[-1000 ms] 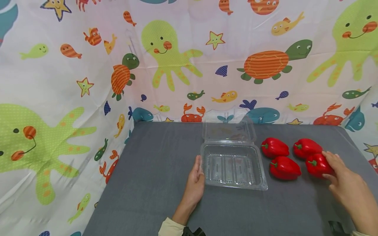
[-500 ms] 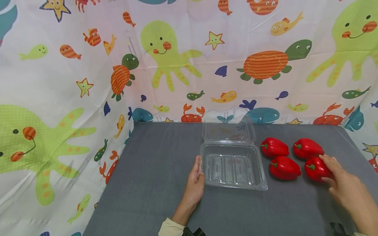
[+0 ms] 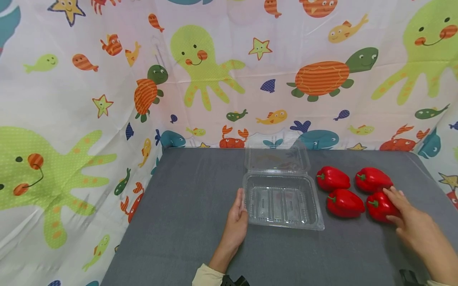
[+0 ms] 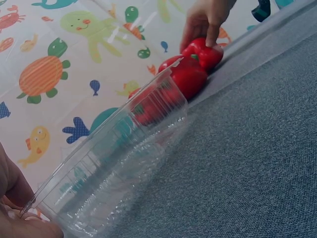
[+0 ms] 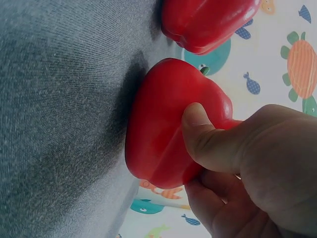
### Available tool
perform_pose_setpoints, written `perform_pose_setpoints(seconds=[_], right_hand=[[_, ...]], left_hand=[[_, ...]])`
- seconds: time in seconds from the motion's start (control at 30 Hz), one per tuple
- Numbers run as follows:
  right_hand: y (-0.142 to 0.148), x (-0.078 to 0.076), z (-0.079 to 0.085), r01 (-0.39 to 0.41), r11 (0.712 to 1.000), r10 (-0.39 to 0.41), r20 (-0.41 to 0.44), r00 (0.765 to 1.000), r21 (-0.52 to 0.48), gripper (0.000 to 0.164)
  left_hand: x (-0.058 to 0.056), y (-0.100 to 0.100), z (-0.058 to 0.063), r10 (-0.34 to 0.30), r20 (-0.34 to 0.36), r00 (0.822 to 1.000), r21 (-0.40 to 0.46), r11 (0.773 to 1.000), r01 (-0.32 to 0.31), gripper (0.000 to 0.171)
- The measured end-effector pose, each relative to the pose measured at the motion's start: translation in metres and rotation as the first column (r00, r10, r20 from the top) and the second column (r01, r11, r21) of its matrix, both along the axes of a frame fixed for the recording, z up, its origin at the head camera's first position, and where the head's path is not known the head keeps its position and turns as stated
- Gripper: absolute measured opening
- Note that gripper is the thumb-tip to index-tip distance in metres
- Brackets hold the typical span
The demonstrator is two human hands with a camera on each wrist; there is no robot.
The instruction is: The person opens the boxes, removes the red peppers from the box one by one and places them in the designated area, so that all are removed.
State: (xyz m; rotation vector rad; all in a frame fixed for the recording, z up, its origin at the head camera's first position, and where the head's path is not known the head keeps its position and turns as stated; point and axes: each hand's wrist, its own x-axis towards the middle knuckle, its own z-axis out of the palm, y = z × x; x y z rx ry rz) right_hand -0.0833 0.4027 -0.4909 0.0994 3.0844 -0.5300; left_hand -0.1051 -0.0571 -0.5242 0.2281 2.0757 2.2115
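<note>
With thumb and fingers, my right hand (image 3: 416, 222) grips a red bell pepper (image 3: 380, 206) at the front right of the group; in the right wrist view this pepper (image 5: 168, 124) has the thumb across its side and the fingers beneath. My left hand (image 3: 234, 222) pinches the left rim of a clear plastic clamshell container (image 3: 282, 224), whose lid (image 3: 277, 159) stands open toward the back. Nothing lies in its ribbed base. From the left wrist, the container (image 4: 114, 163) shows side-on, with the left hand (image 4: 20, 208) at its near corner.
Three more red bell peppers lie right of the container: one at the back left (image 3: 332, 178), one at the front left (image 3: 345, 203), one at the back right (image 3: 373, 180). A grey cloth (image 3: 186, 206) covers the table. A sea-animal curtain (image 3: 222, 79) hangs behind and at the left.
My right hand has shifted slightly left and toward the front with its bell pepper, closer to the front left one. The left hand and the container have stayed in place.
</note>
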Motion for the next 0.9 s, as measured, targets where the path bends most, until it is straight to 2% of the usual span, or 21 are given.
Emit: perform_pose_setpoints(seconds=[0.43, 0.63, 0.9], right_hand=[[0.0015, 0.0003, 0.0004, 0.009, 1.0, -0.009, -0.035, 0.999, 0.006, 0.105], [0.0051, 0.0009, -0.0013, 0.008, 1.0, -0.007, -0.007, 1.0, 0.007, 0.112], [0.0096, 0.0055, -0.0027, 0.0, 1.0, -0.001, 0.006, 1.0, 0.008, 0.116]], left_hand=[[0.0024, 0.002, 0.0018, 0.043, 0.018, 0.999, 0.042, 0.998, -0.044, 0.065], [0.0011, 0.0039, -0.0003, 0.05, 0.042, 0.998, 0.075, 0.996, -0.053, 0.071], [0.0004, 0.0058, -0.0022, 0.05, 0.032, 0.998, 0.074, 0.996, -0.052, 0.069]])
